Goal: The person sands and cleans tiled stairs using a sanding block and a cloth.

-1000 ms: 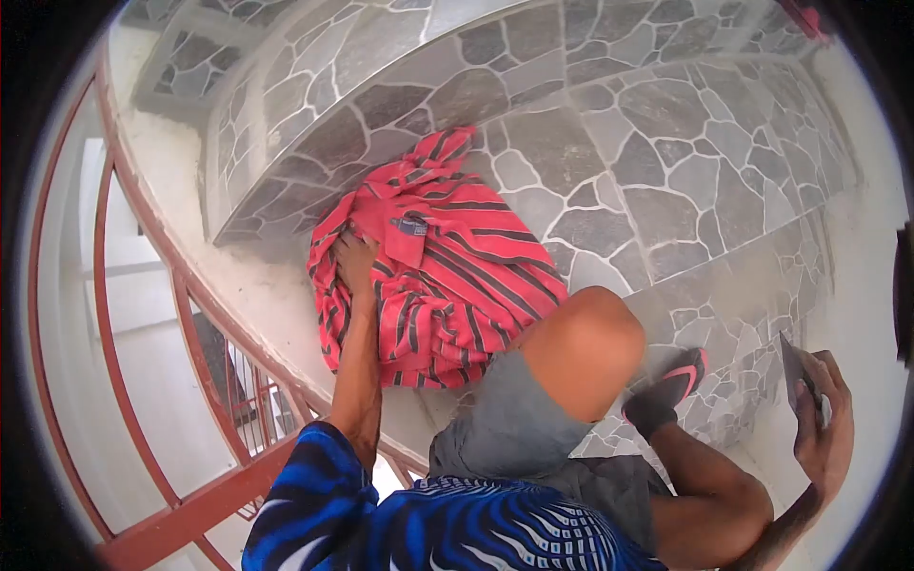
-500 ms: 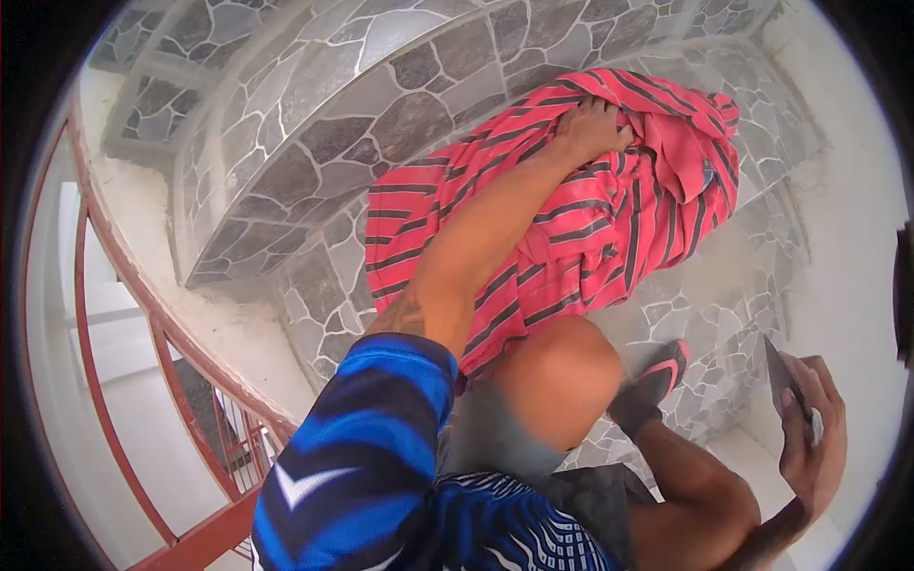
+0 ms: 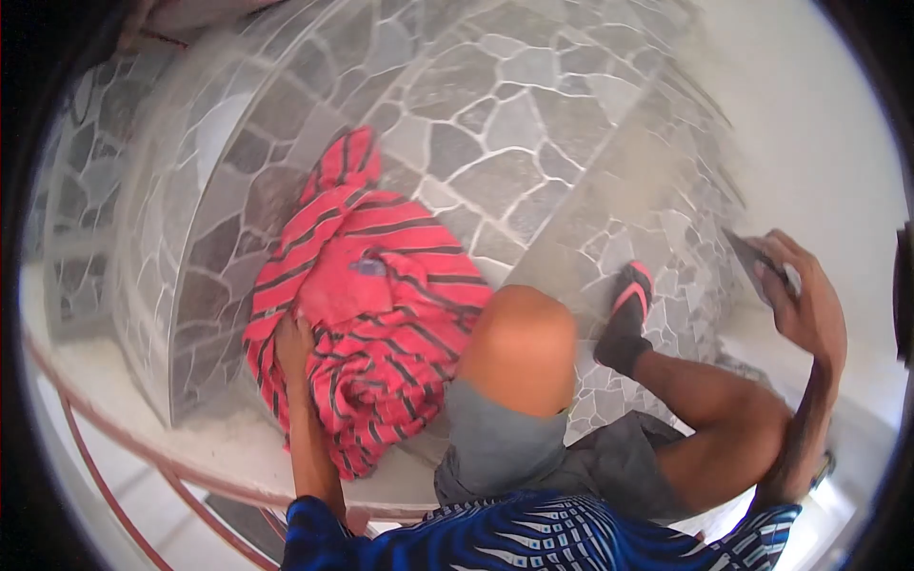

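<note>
A red cloth with dark stripes (image 3: 419, 238) lies bunched on the stone-patterned steps, left of my bent knee. My left hand (image 3: 293, 347) is at the cloth's left side, closed on it, with its fingertips partly hidden in the folds. Out to the right, beside the pale wall, my right hand (image 3: 804, 295) grips a flat, dark metal scraper (image 3: 747, 262), its pointed corner toward the upper left. The scraper touches neither the cloth nor the floor.
Stone-patterned steps (image 3: 495, 124) curve up at the left and top. A red metal railing (image 3: 105, 443) runs along the lower left. The pale wall (image 3: 819, 162) stands at the right. My foot in a black and pink flip-flop (image 3: 630, 295) rests on the step.
My left hand and the cloth have moved left and toward me; the cloth is more bunched. More of the step shows. My right hand, still with the scraper, sits higher in view.
</note>
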`<action>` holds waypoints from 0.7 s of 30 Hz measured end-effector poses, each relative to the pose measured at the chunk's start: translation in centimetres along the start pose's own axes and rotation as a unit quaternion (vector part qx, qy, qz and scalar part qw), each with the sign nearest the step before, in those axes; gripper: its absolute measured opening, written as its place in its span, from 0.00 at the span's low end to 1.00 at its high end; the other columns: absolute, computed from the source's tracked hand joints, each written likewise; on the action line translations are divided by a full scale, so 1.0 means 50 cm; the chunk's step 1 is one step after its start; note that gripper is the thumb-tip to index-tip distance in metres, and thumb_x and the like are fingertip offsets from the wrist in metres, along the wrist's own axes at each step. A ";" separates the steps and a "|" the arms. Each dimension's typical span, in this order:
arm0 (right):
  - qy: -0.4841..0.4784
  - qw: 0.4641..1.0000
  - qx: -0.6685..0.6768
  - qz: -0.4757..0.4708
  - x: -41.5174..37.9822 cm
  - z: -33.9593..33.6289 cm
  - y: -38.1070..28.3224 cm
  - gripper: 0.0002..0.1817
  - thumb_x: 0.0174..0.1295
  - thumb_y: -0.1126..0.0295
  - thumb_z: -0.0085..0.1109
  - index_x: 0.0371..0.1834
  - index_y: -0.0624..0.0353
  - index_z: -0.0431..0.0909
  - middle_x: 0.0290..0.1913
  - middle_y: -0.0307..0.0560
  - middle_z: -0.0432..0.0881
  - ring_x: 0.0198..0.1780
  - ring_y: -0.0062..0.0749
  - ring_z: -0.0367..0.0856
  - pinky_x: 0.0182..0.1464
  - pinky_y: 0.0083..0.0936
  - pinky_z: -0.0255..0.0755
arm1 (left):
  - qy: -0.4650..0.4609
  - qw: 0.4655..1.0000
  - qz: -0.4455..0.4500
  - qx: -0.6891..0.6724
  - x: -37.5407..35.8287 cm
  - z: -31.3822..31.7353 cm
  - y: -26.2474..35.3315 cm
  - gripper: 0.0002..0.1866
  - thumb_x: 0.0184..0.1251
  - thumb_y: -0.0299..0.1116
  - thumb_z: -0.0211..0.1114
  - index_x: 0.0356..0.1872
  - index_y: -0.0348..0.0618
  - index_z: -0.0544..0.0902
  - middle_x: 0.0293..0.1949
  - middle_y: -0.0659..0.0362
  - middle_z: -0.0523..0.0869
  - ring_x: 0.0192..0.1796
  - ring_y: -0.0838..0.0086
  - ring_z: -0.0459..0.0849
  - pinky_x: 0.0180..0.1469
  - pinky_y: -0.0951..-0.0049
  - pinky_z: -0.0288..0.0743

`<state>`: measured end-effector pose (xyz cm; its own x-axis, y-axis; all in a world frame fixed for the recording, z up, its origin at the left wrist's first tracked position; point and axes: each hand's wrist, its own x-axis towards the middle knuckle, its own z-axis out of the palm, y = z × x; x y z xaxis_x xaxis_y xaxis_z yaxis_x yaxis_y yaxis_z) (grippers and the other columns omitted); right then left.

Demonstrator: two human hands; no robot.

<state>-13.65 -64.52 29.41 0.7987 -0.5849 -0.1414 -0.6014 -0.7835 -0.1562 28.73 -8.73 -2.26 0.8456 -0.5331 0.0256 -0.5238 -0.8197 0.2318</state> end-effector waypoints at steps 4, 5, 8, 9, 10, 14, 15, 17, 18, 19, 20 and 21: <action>0.056 0.989 0.037 0.130 -0.067 -0.001 0.046 0.17 0.71 0.68 0.63 0.62 0.53 0.83 0.64 0.57 0.82 0.66 0.52 0.79 0.67 0.37 0.73 | -0.019 1.000 -0.014 0.008 0.004 -0.007 0.008 0.29 0.78 0.46 0.49 0.54 0.21 0.79 0.48 0.25 0.83 0.53 0.32 0.82 0.55 0.43 0.75; 0.055 0.987 0.029 0.151 -0.087 -0.007 0.050 0.17 0.72 0.67 0.62 0.62 0.54 0.83 0.65 0.58 0.82 0.66 0.51 0.79 0.67 0.37 0.73 | -0.006 1.000 -0.001 0.002 0.005 -0.001 -0.002 0.29 0.78 0.46 0.49 0.53 0.21 0.79 0.48 0.25 0.83 0.52 0.32 0.82 0.55 0.43 0.75; 0.131 0.969 0.069 0.198 -0.155 0.003 0.041 0.18 0.75 0.65 0.60 0.64 0.57 0.82 0.66 0.58 0.81 0.67 0.49 0.79 0.68 0.36 0.72 | 0.024 0.999 0.041 -0.009 0.010 0.030 -0.031 0.30 0.77 0.47 0.50 0.52 0.20 0.79 0.47 0.25 0.83 0.51 0.31 0.82 0.55 0.42 0.75; 0.173 0.959 0.094 0.205 -0.169 0.011 0.030 0.18 0.75 0.65 0.60 0.64 0.58 0.82 0.66 0.57 0.81 0.67 0.48 0.79 0.68 0.35 0.72 | 0.033 0.998 0.053 -0.005 0.012 0.043 -0.047 0.30 0.77 0.47 0.50 0.52 0.20 0.79 0.48 0.25 0.83 0.51 0.31 0.82 0.55 0.42 0.75; 0.198 0.932 0.110 0.283 -0.185 0.015 -0.006 0.20 0.76 0.63 0.60 0.65 0.62 0.81 0.66 0.58 0.81 0.68 0.45 0.79 0.69 0.35 0.70 | 0.043 0.997 0.062 0.000 0.016 0.045 -0.051 0.30 0.76 0.47 0.50 0.52 0.20 0.79 0.48 0.24 0.83 0.50 0.30 0.82 0.55 0.42 0.75; 0.293 0.872 0.220 0.326 -0.287 0.084 -0.001 0.23 0.75 0.62 0.62 0.63 0.70 0.79 0.64 0.59 0.82 0.67 0.44 0.79 0.72 0.36 0.66 | -0.084 0.991 -0.059 0.085 0.043 -0.024 0.084 0.29 0.75 0.46 0.51 0.54 0.20 0.79 0.51 0.24 0.82 0.54 0.29 0.81 0.56 0.41 0.75; 0.286 0.863 0.238 0.343 -0.295 0.088 -0.001 0.24 0.75 0.63 0.63 0.65 0.70 0.78 0.66 0.59 0.81 0.69 0.40 0.76 0.72 0.33 0.66 | -0.079 0.989 -0.082 0.099 0.053 -0.020 0.111 0.29 0.74 0.46 0.52 0.54 0.20 0.79 0.51 0.24 0.82 0.54 0.29 0.81 0.56 0.40 0.76; 0.275 0.865 0.232 0.350 -0.289 0.110 0.031 0.24 0.76 0.63 0.62 0.67 0.69 0.77 0.68 0.57 0.79 0.70 0.36 0.75 0.72 0.29 0.65 | -0.034 0.993 -0.076 0.088 0.068 -0.006 0.138 0.29 0.74 0.48 0.53 0.53 0.22 0.80 0.51 0.26 0.83 0.54 0.31 0.82 0.56 0.40 0.76; 0.263 0.860 0.265 0.347 -0.277 0.119 0.059 0.24 0.76 0.63 0.61 0.67 0.69 0.77 0.68 0.57 0.79 0.70 0.36 0.74 0.72 0.30 0.65 | 0.007 0.997 -0.042 0.062 0.091 0.021 0.123 0.30 0.74 0.49 0.53 0.52 0.24 0.81 0.50 0.27 0.84 0.53 0.33 0.83 0.56 0.41 0.77; 0.246 0.856 0.299 0.343 -0.261 0.126 0.088 0.23 0.76 0.63 0.61 0.66 0.70 0.78 0.69 0.57 0.79 0.71 0.37 0.73 0.73 0.31 0.64 | 0.046 0.998 -0.010 0.040 0.108 0.050 0.104 0.30 0.73 0.51 0.54 0.51 0.25 0.82 0.50 0.29 0.84 0.53 0.35 0.84 0.56 0.41 0.77; 0.225 0.849 0.335 0.340 -0.247 0.139 0.112 0.23 0.76 0.63 0.61 0.66 0.70 0.78 0.69 0.58 0.79 0.72 0.37 0.72 0.73 0.31 0.64 | 0.126 0.981 0.090 0.118 0.141 0.094 0.090 0.29 0.73 0.53 0.55 0.49 0.30 0.83 0.47 0.33 0.86 0.48 0.39 0.86 0.51 0.42 0.80; 0.221 0.845 0.325 0.362 -0.239 0.162 0.137 0.23 0.76 0.63 0.61 0.65 0.70 0.78 0.68 0.57 0.79 0.71 0.37 0.73 0.72 0.31 0.64 | 0.222 0.937 0.173 0.207 0.173 0.137 0.076 0.29 0.72 0.56 0.55 0.47 0.34 0.84 0.44 0.37 0.88 0.44 0.43 0.89 0.47 0.44 0.83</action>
<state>-27.48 -61.20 22.09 0.0595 -0.9955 -0.0732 -0.7050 0.0100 -0.7091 33.36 -17.88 -7.85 0.5297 -0.7174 0.4524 -0.6910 -0.6743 -0.2603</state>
